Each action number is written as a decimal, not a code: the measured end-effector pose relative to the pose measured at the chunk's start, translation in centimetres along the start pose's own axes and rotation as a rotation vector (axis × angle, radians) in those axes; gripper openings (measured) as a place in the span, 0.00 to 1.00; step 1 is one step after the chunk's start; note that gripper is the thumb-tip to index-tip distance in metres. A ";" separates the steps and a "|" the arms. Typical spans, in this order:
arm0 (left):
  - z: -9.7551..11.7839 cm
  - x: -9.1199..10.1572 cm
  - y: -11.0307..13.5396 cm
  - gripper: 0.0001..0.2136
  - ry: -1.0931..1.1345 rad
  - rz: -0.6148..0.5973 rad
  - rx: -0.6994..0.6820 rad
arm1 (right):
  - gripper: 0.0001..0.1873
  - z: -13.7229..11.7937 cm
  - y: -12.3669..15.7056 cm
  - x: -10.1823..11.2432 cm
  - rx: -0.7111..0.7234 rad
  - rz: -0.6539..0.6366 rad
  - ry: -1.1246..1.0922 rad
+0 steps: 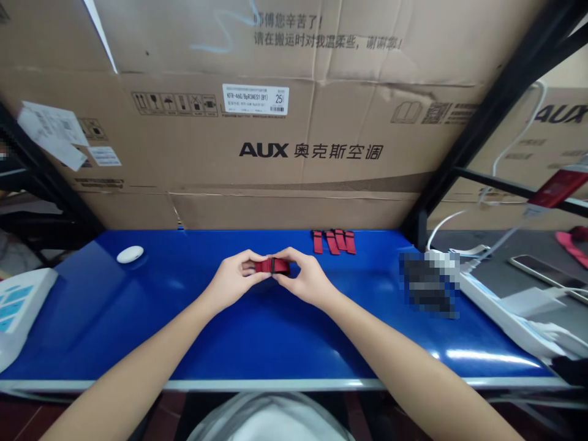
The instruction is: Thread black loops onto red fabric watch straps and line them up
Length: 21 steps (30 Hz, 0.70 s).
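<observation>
Both hands meet over the middle of the blue table (pixel 257 331), pinching a short red strap (pixel 266 266) with a black buckle between them. My left hand (pixel 236 275) grips its left end with curled fingers. My right hand (pixel 303 275) grips the right end at the buckle. The strap hangs just above the tabletop. Several more red straps (pixel 334 241) lie side by side at the table's far edge, to the right of my hands.
A big AUX cardboard box (pixel 275 122) walls off the back. A small white oval object (pixel 130 253) lies at far left. A white device (pixel 18 306) sits at the left edge. A white power strip (pixel 500 312) with cables and a black frame post (pixel 459 153) stand to the right.
</observation>
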<state>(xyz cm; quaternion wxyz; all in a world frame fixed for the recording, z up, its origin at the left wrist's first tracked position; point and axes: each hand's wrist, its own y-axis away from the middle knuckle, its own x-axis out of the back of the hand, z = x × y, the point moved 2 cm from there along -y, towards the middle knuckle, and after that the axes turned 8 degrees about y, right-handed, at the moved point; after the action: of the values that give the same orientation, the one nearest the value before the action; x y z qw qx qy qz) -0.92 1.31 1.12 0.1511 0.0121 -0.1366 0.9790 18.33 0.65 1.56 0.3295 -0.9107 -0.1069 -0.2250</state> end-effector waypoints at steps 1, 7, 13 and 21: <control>0.0 0.1 0.0 0.17 0.005 0.003 -0.001 | 0.17 0.0 0.0 0.0 -0.002 -0.002 -0.012; 0.0 0.5 0.1 0.17 -0.025 -0.012 0.026 | 0.17 0.3 0.0 0.2 -0.001 -0.029 -0.017; 0.5 0.8 0.2 0.17 -0.034 -0.043 0.076 | 0.15 0.7 0.0 0.0 0.002 -0.041 -0.013; 0.3 -0.2 0.0 0.16 0.079 -0.004 0.138 | 0.16 0.5 0.1 -0.8 0.037 -0.067 0.128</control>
<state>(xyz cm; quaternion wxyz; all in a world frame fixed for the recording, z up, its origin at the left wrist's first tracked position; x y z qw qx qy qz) -0.72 1.14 1.42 0.1573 -0.0159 -0.0627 0.9854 17.81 0.87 0.72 0.3448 -0.8841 -0.1201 -0.2917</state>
